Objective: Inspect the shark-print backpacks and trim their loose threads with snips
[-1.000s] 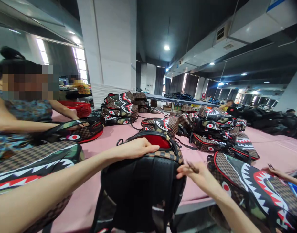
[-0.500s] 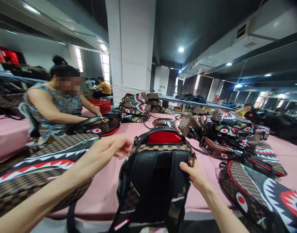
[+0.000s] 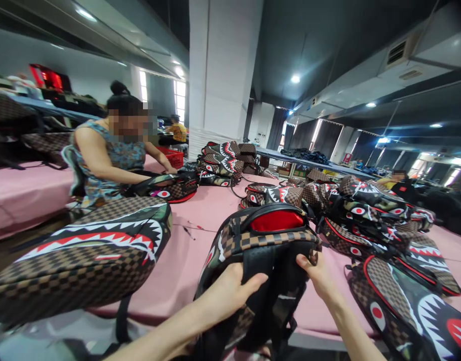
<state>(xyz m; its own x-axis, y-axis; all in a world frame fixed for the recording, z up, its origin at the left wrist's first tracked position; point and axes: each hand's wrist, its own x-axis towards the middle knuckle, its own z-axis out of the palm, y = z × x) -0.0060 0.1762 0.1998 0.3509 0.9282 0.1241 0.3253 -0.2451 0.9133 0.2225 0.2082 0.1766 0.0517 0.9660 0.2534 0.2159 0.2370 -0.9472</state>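
Note:
A checkered and camouflage backpack (image 3: 275, 240) stands in front of me, its black padded back and shoulder straps facing me. A red panel (image 3: 278, 220) shows under its top handle. My right hand (image 3: 316, 264) grips the upper right edge, thumb on the near face, other fingers mostly hidden behind. My left hand (image 3: 236, 287) is closed on the left side of the same backpack, its thumb lying across a shoulder strap; its other fingers are out of sight. To the left, apart from my hands, lies another backpack (image 3: 91, 245) with a toothed shark-mouth print.
Several similar backpacks are piled on the pink table (image 3: 203, 210) at the right and behind. A shark-print backpack (image 3: 399, 301) lies near my right arm. Two pens (image 3: 189, 232) rest on the table. A co-worker (image 3: 113, 145) handles another backpack (image 3: 170, 188) at the left.
My left hand has come down from beside the backpack's top onto its left side and strap. The backpack has tilted and turned somewhat. My view has shifted left, uncovering the pens.

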